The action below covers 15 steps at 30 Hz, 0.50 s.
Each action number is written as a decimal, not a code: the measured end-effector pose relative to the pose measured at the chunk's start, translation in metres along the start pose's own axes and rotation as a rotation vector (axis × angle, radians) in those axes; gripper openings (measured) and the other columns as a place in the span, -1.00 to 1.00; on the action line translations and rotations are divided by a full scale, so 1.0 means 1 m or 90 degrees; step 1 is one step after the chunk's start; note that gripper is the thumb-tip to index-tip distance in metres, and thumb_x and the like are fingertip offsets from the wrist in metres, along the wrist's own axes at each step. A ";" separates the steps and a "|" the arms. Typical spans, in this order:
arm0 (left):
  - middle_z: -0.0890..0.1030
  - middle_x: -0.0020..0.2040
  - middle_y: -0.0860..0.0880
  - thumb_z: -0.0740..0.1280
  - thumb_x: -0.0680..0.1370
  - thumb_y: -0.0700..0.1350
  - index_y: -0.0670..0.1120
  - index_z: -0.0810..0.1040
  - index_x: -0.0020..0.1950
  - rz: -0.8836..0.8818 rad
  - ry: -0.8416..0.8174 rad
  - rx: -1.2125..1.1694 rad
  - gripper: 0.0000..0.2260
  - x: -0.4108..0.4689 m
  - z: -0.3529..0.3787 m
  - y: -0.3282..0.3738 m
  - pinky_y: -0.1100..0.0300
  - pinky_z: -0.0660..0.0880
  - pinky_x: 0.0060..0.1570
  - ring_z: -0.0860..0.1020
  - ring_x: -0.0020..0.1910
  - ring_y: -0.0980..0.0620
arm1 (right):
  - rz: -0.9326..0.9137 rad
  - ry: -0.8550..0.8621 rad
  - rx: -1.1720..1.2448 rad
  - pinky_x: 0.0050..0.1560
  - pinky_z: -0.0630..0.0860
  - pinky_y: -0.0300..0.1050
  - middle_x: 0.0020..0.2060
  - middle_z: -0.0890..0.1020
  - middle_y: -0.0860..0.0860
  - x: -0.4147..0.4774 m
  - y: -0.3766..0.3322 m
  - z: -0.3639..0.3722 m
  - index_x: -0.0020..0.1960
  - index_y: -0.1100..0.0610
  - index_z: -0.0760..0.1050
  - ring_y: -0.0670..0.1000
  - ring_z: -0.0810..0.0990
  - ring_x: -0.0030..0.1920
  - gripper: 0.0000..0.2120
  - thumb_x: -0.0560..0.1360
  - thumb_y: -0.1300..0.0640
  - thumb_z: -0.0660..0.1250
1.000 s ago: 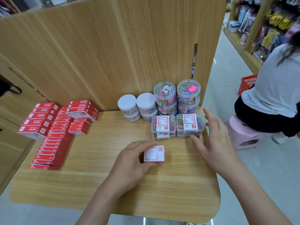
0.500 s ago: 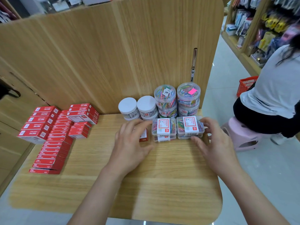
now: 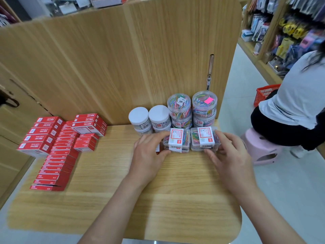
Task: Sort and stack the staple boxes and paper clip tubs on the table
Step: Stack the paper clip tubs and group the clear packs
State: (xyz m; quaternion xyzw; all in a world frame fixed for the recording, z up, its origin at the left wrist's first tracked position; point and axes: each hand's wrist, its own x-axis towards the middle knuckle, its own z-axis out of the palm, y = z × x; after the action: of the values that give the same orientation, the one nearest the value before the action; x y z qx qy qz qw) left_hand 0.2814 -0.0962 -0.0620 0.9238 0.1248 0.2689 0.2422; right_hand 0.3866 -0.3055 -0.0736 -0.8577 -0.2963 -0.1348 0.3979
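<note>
Two stacks of clear rectangular paper clip tubs with red-and-white labels stand side by side at the back right of the table (image 3: 175,191). My left hand (image 3: 149,154) grips the left end of the left stack (image 3: 177,140); a small red-edged box (image 3: 157,148) is mostly hidden under that palm. My right hand (image 3: 228,152) holds the right stack (image 3: 204,138) at its front and right side. Behind them stand round clear tubs of coloured clips (image 3: 179,106), stacked, and white-lidded tubs (image 3: 139,116). Red staple boxes (image 3: 58,152) lie in rows and stacks at the left.
A tall wooden panel (image 3: 123,67) backs the table. To the right, a person (image 3: 295,106) sits on a pink stool (image 3: 260,148) beside a red basket (image 3: 263,94). Shop shelves (image 3: 281,32) line the far right.
My left hand carried the small box from the table's middle back to the left tub stack. My right hand closed in on the right stack.
</note>
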 end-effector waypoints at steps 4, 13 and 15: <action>0.59 0.03 0.14 0.56 0.29 -0.17 0.12 0.49 0.22 -0.007 0.012 -0.024 -0.44 -0.001 0.004 0.005 -0.01 0.47 0.05 0.51 0.01 0.08 | -0.025 0.051 -0.042 -0.33 0.61 0.10 0.00 0.55 0.16 -0.003 -0.003 0.002 0.25 0.20 0.52 0.13 0.60 -0.24 -0.49 0.33 0.18 0.53; 0.51 0.14 0.08 0.54 0.24 -0.07 0.02 0.52 0.23 -0.022 0.038 -0.021 -0.44 -0.003 -0.014 0.007 0.22 0.35 0.21 0.45 0.13 0.09 | 0.049 -0.024 0.052 0.12 0.52 0.05 0.28 0.37 0.18 0.000 -0.005 0.000 0.46 0.14 0.25 0.05 0.44 0.19 -0.22 0.34 0.05 0.51; 0.46 0.10 0.07 0.57 0.23 -0.10 0.03 0.54 0.17 -0.056 0.051 -0.007 -0.47 -0.008 -0.022 0.002 0.35 0.29 0.18 0.42 0.11 0.09 | 0.097 -0.051 0.118 0.32 0.39 0.05 0.39 0.31 0.11 0.005 -0.006 0.001 0.51 0.09 0.10 0.05 0.35 0.37 -0.10 0.33 -0.03 0.51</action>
State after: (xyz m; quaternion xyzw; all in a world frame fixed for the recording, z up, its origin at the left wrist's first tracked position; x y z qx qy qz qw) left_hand 0.2630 -0.0923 -0.0484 0.9045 0.1737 0.2955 0.2538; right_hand 0.3866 -0.3001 -0.0680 -0.8420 -0.2567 -0.0420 0.4727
